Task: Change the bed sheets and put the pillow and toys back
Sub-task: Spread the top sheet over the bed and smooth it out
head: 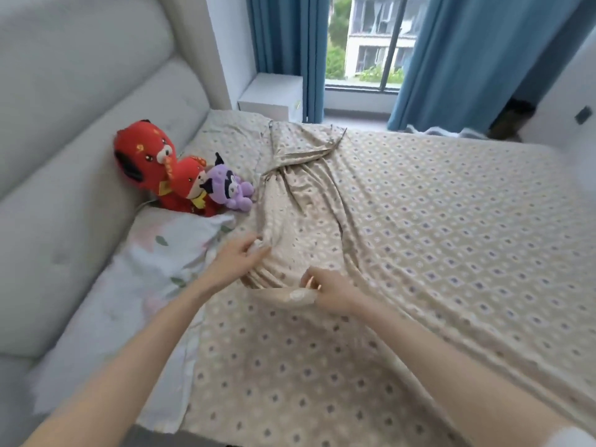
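Bedroom, daylight. Beige patterned sheet (451, 237) covers most of bed. Our left hand (240, 261) pinches gathered fold of it near bed's middle, fingers curled into cloth. Our right hand (332, 293), just beside, grips turned-over edge of same sheet, fingers curled. Bunched ridge (300, 195) runs from our hands toward window (364, 43). White floral fabric (154, 275) lies along headboard (64, 124) side; we cannot tell whether it is pillow. Two red plush toys (142, 159) and purple plush toy (230, 187) lean together against headboard. Blue curtains (283, 43) frame window.
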Tool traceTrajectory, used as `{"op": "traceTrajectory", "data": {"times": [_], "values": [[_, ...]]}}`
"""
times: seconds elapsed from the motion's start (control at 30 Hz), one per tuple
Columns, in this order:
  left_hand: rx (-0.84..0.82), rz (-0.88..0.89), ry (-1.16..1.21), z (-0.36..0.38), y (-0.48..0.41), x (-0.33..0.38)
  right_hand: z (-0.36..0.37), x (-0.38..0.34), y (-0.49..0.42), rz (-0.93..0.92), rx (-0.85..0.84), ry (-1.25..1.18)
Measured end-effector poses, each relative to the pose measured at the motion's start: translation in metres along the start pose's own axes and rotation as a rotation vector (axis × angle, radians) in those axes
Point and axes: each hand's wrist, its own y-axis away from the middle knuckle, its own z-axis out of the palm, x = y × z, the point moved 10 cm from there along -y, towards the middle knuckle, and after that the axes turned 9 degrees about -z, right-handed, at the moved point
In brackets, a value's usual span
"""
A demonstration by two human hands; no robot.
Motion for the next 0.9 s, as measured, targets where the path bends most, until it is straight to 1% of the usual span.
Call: {"op": "traceTrajectory", "data": {"times": [0.07, 0.17, 0.2, 0.27, 0.37, 0.43, 0.47, 0.53, 0.57, 0.63, 0.67, 0.7, 0.77, 0.83, 0.9], "values": [[-0.12, -0.007, 0.007, 0.002, -0.011, -0.017, 0.008, -0.003, -0.012, 0.096, 0.031, -0.049], [-0.202, 0.002, 0.017, 0.002, -0.028, -0.035, 0.005, 0.001, -0.015, 0.264, 0.171, -0.15], [-0.247, 0.015, 0.022, 0.005, -0.033, -0.038, 0.003, 0.003, -0.012, 0.308, 0.217, -0.153], [-0.368, 0.021, -0.018, 0.019, -0.039, -0.042, -0.001, 0.003, -0.004, 0.368, 0.257, -0.132], [-0.493, 0.078, -0.177, 0.032, -0.045, -0.041, 0.006, -0.002, 0.008, 0.421, 0.218, -0.051], [-0.565, 0.192, -0.344, 0.033, -0.043, -0.037, 0.009, -0.002, 0.018, 0.451, 0.239, -0.095], [-0.597, 0.283, -0.492, 0.033, -0.041, -0.038, 0.01, -0.001, 0.024, 0.471, 0.242, -0.118], [-0.594, 0.478, -0.88, 0.032, -0.037, -0.046, 0.017, 0.0, 0.035, 0.514, 0.212, -0.168], [-0.534, 0.561, -1.042, 0.028, -0.037, -0.049, 0.022, -0.001, 0.04, 0.526, 0.197, -0.202], [-0.404, 0.656, -1.253, 0.021, -0.033, -0.047, 0.04, -0.006, 0.042, 0.551, 0.041, -0.235], [-0.369, 0.668, -1.321, 0.018, -0.03, -0.05, 0.048, -0.004, 0.041, 0.571, -0.035, -0.185], [-0.368, 0.668, -1.374, 0.019, -0.028, -0.056, 0.053, -0.005, 0.042, 0.603, -0.094, -0.065], [-0.418, 0.641, -1.369, 0.019, -0.029, -0.068, 0.056, -0.003, 0.037, 0.626, -0.112, 0.157], [-0.486, 0.63, -1.328, 0.019, -0.03, -0.078, 0.059, -0.001, 0.033, 0.661, -0.066, 0.224], [-0.541, 0.658, -1.34, 0.022, -0.022, -0.085, 0.071, -0.001, 0.033, 0.698, -0.099, 0.236]]}}
